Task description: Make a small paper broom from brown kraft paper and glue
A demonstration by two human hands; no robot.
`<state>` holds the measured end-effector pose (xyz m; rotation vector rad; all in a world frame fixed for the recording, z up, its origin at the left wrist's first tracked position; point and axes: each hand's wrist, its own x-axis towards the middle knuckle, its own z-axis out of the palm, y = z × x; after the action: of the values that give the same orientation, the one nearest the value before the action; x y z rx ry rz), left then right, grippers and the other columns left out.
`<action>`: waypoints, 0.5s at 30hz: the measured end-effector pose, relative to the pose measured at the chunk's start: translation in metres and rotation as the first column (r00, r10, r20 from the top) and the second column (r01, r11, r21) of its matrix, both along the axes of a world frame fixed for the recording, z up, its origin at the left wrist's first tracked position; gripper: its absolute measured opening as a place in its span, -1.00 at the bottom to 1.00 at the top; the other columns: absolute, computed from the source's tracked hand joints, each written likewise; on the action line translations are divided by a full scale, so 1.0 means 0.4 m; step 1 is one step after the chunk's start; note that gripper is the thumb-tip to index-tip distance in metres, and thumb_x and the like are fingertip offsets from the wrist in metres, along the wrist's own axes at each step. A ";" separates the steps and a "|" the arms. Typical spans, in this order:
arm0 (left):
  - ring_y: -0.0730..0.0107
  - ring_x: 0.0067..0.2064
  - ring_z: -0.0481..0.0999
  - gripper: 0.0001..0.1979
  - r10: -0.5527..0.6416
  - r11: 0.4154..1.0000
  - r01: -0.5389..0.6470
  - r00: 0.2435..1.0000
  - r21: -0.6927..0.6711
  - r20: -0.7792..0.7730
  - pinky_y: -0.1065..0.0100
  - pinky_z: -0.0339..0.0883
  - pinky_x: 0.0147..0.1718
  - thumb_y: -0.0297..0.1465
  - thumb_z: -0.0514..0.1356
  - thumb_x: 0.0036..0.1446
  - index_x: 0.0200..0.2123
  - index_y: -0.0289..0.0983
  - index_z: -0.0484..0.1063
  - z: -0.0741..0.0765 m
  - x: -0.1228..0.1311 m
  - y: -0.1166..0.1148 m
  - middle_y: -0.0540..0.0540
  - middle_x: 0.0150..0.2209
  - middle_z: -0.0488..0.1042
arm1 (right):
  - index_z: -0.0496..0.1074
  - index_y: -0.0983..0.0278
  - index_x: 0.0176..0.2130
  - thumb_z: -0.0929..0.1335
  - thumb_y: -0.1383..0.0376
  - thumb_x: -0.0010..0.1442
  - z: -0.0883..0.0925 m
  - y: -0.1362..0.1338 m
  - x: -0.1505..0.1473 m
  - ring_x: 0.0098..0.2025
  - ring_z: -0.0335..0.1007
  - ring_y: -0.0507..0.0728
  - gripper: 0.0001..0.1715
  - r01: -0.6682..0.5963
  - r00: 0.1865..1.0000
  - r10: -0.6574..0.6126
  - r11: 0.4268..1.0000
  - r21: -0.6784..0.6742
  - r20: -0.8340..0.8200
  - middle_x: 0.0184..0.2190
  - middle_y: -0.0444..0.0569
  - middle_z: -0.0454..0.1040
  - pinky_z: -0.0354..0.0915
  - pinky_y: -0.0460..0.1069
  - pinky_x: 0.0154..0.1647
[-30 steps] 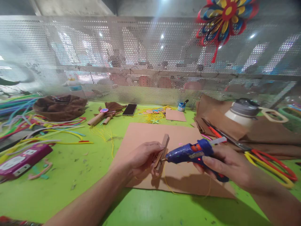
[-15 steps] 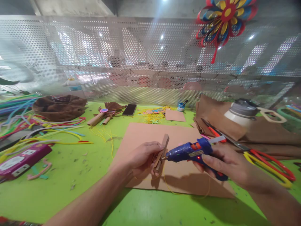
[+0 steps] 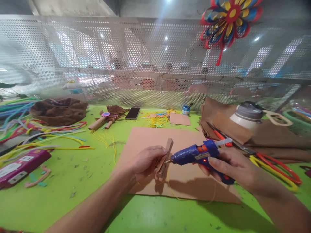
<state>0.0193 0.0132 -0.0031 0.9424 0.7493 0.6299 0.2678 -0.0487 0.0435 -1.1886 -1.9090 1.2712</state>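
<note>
Two hands over one brown cardboard sheet (image 3: 148, 137): left hand (image 3: 145, 161) pinches one cardboard strip (image 3: 166, 155); right hand (image 3: 233, 166) grips one blue glue gun (image 3: 196, 154), nozzle touching the strip.

Left hand (image 3: 145, 160) curled in a pinch, right hand (image 3: 233, 166) fist-gripped, forearms converging

Bright overhead glare, soft blur, warped edges.

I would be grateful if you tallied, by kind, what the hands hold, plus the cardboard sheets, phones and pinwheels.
Glue gun, in right hand: 1
Brown paper stick, in left hand: 1
Cardboard sheets: 2
Phone: 1
Pinwheel: 1
Total: 6
</note>
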 end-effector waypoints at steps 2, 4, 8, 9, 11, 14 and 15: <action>0.50 -0.71 0.32 -0.83 -0.011 1.000 0.011 1.000 -0.006 -0.002 0.46 0.26 -0.76 -0.34 0.19 0.05 -0.45 -0.30 0.29 0.000 0.000 0.002 0.04 -0.60 0.34 | 0.41 0.36 -0.32 0.24 -0.01 0.25 0.002 -0.003 -0.005 -0.53 0.18 -0.04 -0.52 -0.002 1.000 0.002 1.000 -0.002 -0.005 -0.46 -0.03 0.35 0.08 -0.13 -0.56; 0.49 -0.73 0.31 -0.83 -0.017 1.000 0.017 1.000 -0.011 -0.007 0.45 0.25 -0.78 -0.33 0.19 0.05 -0.44 -0.29 0.28 0.001 0.000 0.002 0.05 -0.61 0.32 | 0.40 0.36 -0.35 0.24 -0.02 0.24 0.003 -0.003 -0.009 -0.52 0.19 -0.04 -0.51 0.005 1.000 -0.005 1.000 0.005 -0.006 -0.47 -0.04 0.35 0.09 -0.13 -0.56; 0.49 -0.74 0.29 -0.84 -0.004 1.000 0.004 1.000 -0.011 -0.005 0.45 0.25 -0.78 -0.33 0.20 0.05 -0.43 -0.30 0.29 0.003 0.001 -0.001 0.07 -0.63 0.30 | 0.39 0.35 -0.36 0.23 -0.02 0.25 -0.001 0.003 -0.007 -0.53 0.19 -0.03 -0.51 0.020 1.000 -0.020 1.000 0.022 0.015 -0.48 -0.05 0.33 0.10 -0.13 -0.55; 0.50 -0.74 0.29 -0.84 0.001 1.000 -0.001 1.000 -0.011 -0.004 0.46 0.24 -0.78 -0.34 0.20 0.05 -0.43 -0.30 0.29 0.002 0.001 -0.002 0.07 -0.64 0.29 | 0.39 0.35 -0.36 0.23 -0.02 0.25 -0.002 0.005 -0.005 -0.53 0.19 -0.03 -0.51 0.020 1.000 -0.020 0.999 0.025 0.022 -0.48 -0.06 0.33 0.10 -0.13 -0.55; 0.52 -0.74 0.28 -0.85 0.007 1.000 -0.007 1.000 -0.011 -0.003 0.47 0.24 -0.78 -0.35 0.19 0.06 -0.43 -0.31 0.30 0.002 0.002 -0.003 0.06 -0.64 0.30 | 0.39 0.35 -0.37 0.23 -0.01 0.26 -0.003 0.006 -0.003 -0.52 0.19 -0.03 -0.52 0.011 0.999 -0.012 1.000 0.029 0.035 -0.48 -0.06 0.33 0.10 -0.13 -0.55; 0.52 -0.74 0.30 -0.84 0.000 1.000 0.000 1.000 -0.014 -0.001 0.48 0.24 -0.77 -0.34 0.19 0.06 -0.43 -0.31 0.29 0.000 0.002 -0.003 0.05 -0.61 0.33 | 0.39 0.35 -0.36 0.23 -0.02 0.25 0.002 0.000 -0.006 -0.52 0.19 -0.03 -0.51 -0.004 0.999 0.003 1.000 0.019 0.038 -0.48 -0.06 0.33 0.10 -0.13 -0.55; 0.51 -0.73 0.31 -0.83 -0.004 1.000 0.004 1.000 -0.015 0.000 0.47 0.24 -0.77 -0.34 0.20 0.05 -0.44 -0.30 0.28 -0.001 0.002 -0.002 0.05 -0.60 0.33 | 0.39 0.35 -0.36 0.23 -0.03 0.25 0.004 -0.002 -0.007 -0.52 0.18 -0.03 -0.50 -0.012 0.999 0.012 1.000 0.014 0.035 -0.48 -0.06 0.32 0.10 -0.13 -0.55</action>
<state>0.0201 0.0123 -0.0033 0.9301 0.7506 0.6197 0.2649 -0.0495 0.0449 -1.2015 -1.9501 1.2480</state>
